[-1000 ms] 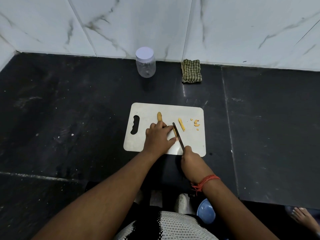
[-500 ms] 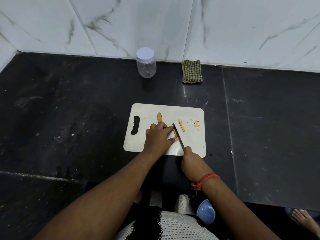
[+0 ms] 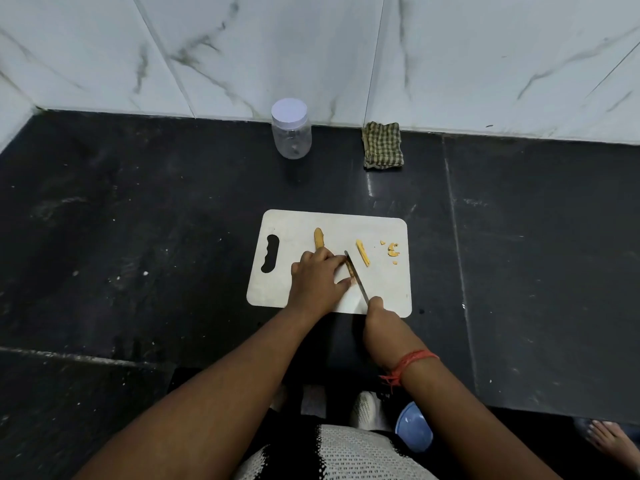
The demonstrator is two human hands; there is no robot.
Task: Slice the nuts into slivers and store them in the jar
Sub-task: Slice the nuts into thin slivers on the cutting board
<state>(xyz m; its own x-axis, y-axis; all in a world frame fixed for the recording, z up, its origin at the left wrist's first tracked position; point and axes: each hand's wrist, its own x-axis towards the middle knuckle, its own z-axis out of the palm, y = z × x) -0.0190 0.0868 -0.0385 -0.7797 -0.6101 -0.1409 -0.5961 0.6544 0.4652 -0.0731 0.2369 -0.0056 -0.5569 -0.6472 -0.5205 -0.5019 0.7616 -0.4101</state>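
A white cutting board (image 3: pixel 381 289) lies on the black counter. My left hand (image 3: pixel 317 280) pinches a nut piece against the board, mostly hidden under the fingers. My right hand (image 3: pixel 379 315) grips a knife (image 3: pixel 356 276) whose blade rests right beside the left fingertips. A whole orange-yellow nut (image 3: pixel 318 238) lies just beyond the left hand. A cut sliver (image 3: pixel 362 252) and small crumbs (image 3: pixel 392 250) sit to the right of the blade. A clear jar (image 3: pixel 291 129) with a white lid stands closed by the wall.
A folded green checked cloth (image 3: pixel 382 145) lies against the marble wall, right of the jar. A blue bowl (image 3: pixel 414 431) sits low near my body. A foot (image 3: pixel 609 441) shows at the bottom right corner.
The knife blade has shifted only slightly along the nut beside my left fingers. Both hands stay in place on the board.
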